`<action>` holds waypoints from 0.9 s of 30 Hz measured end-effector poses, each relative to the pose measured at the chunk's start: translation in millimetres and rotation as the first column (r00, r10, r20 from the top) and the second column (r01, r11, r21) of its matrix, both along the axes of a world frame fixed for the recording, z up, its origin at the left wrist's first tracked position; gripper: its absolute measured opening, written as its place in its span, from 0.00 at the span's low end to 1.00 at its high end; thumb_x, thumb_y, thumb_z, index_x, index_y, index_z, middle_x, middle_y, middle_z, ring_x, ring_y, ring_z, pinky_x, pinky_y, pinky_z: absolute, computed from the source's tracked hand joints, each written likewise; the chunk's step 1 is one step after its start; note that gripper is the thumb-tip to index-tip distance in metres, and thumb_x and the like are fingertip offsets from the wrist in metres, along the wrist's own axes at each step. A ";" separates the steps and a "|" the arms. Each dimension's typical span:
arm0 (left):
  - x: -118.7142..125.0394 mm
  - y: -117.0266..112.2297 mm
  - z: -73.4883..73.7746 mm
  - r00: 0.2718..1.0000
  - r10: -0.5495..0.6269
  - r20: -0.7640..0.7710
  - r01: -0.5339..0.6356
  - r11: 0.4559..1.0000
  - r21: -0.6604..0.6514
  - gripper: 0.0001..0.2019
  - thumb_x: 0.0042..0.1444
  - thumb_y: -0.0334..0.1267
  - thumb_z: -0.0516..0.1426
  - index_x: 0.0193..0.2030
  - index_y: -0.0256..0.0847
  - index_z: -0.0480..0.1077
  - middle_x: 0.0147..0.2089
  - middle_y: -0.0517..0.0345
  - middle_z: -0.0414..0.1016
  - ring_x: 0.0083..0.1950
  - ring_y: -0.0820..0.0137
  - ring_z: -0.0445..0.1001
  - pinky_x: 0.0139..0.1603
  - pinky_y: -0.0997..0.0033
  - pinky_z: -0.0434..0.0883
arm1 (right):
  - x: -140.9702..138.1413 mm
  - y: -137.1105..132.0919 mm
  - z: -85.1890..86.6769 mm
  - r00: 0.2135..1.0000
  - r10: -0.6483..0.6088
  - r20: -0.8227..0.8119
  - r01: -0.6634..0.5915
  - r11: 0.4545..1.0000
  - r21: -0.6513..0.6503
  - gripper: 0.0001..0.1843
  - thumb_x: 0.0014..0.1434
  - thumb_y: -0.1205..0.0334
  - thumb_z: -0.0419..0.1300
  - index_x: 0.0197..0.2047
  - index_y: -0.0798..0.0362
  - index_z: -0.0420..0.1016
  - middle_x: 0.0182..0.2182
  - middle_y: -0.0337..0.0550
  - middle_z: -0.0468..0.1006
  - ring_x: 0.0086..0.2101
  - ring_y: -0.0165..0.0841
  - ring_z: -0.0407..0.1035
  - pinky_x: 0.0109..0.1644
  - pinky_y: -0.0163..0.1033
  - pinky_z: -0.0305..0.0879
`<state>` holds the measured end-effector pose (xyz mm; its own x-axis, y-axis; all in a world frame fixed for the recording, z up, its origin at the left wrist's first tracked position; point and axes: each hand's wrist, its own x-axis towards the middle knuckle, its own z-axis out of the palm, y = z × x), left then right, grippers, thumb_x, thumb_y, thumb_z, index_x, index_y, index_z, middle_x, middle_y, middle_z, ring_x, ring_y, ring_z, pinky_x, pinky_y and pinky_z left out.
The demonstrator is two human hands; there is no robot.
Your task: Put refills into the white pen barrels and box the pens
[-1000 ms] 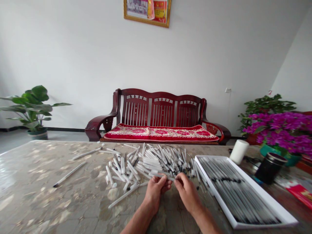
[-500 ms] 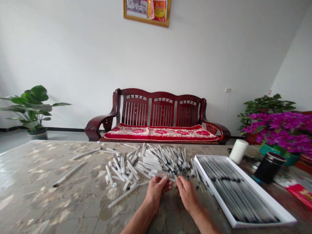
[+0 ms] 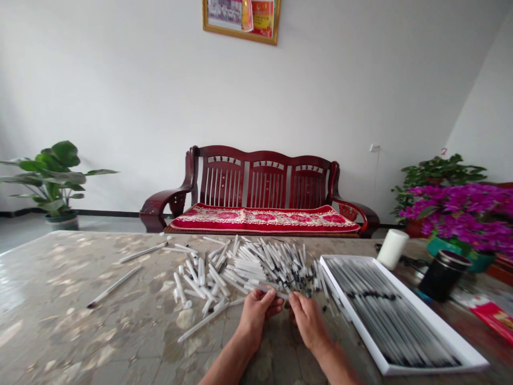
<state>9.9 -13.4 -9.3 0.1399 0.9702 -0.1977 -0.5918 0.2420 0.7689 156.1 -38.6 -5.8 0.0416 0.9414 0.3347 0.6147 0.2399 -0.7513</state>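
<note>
Side by side at the near edge of the pile, my left hand (image 3: pixel 258 310) and my right hand (image 3: pixel 306 315) are both closed on one pale pen (image 3: pixel 282 295). It lies crosswise between them, its left part pinched under my left thumb and its right end in my right fingers. Just beyond them spreads a heap of white, translucent pen parts (image 3: pixel 248 264), some with black tips. A long pen (image 3: pixel 208 322) lies left of my left hand. Right of my right hand stands a white box (image 3: pixel 348 315) with rows of clear, black-tipped pens (image 3: pixel 385 310).
Two loose pens (image 3: pixel 114 286) lie on the patterned tabletop (image 3: pixel 52 299) at the left. Behind the box stand a white cylinder (image 3: pixel 393 249) and a black cup (image 3: pixel 443 275), near purple flowers (image 3: pixel 460 214). A red wooden bench (image 3: pixel 264 182) is beyond the table.
</note>
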 end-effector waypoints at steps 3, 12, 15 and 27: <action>-0.2 0.1 0.4 1.000 -0.003 -0.005 0.003 1.000 -0.003 0.22 0.31 0.46 0.74 0.28 0.36 0.74 0.25 0.57 0.79 0.27 0.71 0.78 0.29 0.74 0.75 | -0.9 -1.0 2.2 1.000 0.026 -0.006 -0.026 0.999 0.038 0.23 0.64 0.42 0.49 0.31 0.51 0.71 0.24 0.39 0.74 0.26 0.33 0.67 0.30 0.34 0.57; -0.9 -1.7 4.6 0.999 -0.040 -0.022 0.041 0.998 0.052 0.23 0.29 0.47 0.74 0.28 0.37 0.73 0.22 0.60 0.77 0.25 0.72 0.76 0.28 0.74 0.74 | -9.0 0.6 -5.3 0.926 -0.057 -0.373 -0.033 0.972 -0.232 0.34 0.54 0.25 0.47 0.23 0.49 0.65 0.14 0.34 0.62 0.15 0.28 0.57 0.17 0.34 0.51; -1.1 -3.1 7.3 0.998 -0.062 0.002 0.062 0.994 0.093 0.22 0.31 0.45 0.74 0.30 0.37 0.73 0.23 0.61 0.77 0.26 0.71 0.77 0.28 0.74 0.74 | -12.2 -2.4 -0.6 0.868 -0.100 -0.487 -0.070 0.945 -0.318 0.36 0.51 0.22 0.47 0.20 0.49 0.63 0.11 0.32 0.59 0.11 0.25 0.53 0.14 0.32 0.48; -10.3 -1.1 8.4 0.916 -0.400 -0.020 0.396 0.912 -0.108 0.22 0.56 0.54 0.59 0.28 0.33 0.74 0.23 0.53 0.77 0.16 0.79 0.68 0.13 0.83 0.60 | 1.1 -2.4 7.5 0.834 -0.018 -0.551 -0.170 0.942 -0.288 0.34 0.49 0.25 0.51 0.17 0.49 0.58 0.10 0.28 0.54 0.11 0.22 0.47 0.13 0.30 0.43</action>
